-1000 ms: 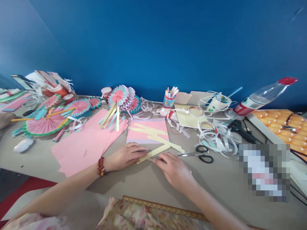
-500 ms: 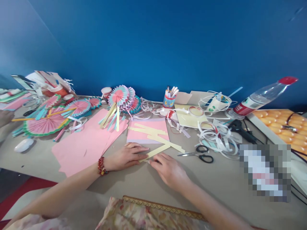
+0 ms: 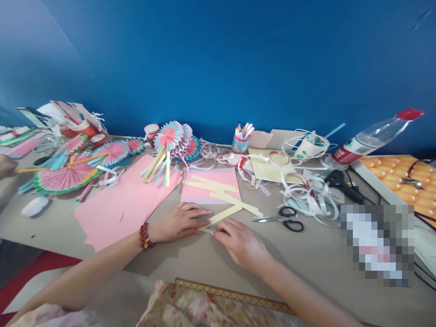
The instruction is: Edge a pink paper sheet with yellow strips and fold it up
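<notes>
A pale yellow paper strip (image 3: 225, 215) lies slanted on the table, its near end folded over between my hands. My left hand (image 3: 180, 220) holds that end from the left with its fingertips, palm low over the table. From the right, my right hand (image 3: 240, 240) pinches the same end between thumb and bent forefinger. More yellow paper strips (image 3: 211, 183) lie crossed just beyond, over a pink and lilac paper sheet (image 3: 190, 195). Right of my right hand rest black-handled scissors (image 3: 284, 219), blades partly apart.
Pink paper sheets (image 3: 119, 209), folded paper fans (image 3: 64, 175) and a white mouse (image 3: 34, 206) are at left. Behind stand a pen cup (image 3: 240, 143) and a tape roll (image 3: 278, 157). White paper strips (image 3: 309, 202), a glue gun (image 3: 344, 186) and a bottle (image 3: 368, 141) are right. Another person's hand (image 3: 7, 165) shows far left.
</notes>
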### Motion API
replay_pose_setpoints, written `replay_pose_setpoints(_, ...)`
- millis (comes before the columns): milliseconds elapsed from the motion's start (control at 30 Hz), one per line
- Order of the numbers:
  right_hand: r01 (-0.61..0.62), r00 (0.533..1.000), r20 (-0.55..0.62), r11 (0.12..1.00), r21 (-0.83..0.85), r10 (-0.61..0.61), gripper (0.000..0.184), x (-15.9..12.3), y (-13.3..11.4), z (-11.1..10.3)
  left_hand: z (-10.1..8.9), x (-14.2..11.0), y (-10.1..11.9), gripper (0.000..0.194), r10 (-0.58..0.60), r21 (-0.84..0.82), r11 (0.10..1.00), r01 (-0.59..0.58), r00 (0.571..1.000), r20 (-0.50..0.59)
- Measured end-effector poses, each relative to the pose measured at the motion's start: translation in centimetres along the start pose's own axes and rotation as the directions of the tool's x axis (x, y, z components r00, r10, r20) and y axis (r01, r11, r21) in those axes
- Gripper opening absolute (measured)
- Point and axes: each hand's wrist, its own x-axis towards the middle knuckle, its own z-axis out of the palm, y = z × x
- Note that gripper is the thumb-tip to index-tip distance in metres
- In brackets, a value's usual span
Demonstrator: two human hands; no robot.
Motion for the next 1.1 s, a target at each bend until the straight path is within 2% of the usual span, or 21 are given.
replay_pose_setpoints(400, 0.009, 1.000, 0.003, 1.000, -0.023, -0.009, 0.025, 0.55, -0.47, -0.20, -0.15, -0.10, 0.01, 0.062, 0.013, 0.002, 1.000, -0.013, 1.000, -0.013)
replay_pose_setpoints(567, 0.013, 0.999, -0.029, 1.000, -0.001, -0.013, 0.024, 0.41, -0.40, -0.06, -0.10, -0.14, 0.07, 0.061, 0.004, -0.002, 1.000, -0.004, 1.000, -0.015)
replay_pose_setpoints(1100, 0.021, 1.000, 0.007, 1.000, 0.008, -0.021, 0.026, 0.41, -0.67, -0.26, -0.13, -0.18, 0.14, 0.058, -0.010, -0.025, 1.000, 0.010, 1.000, 0.000)
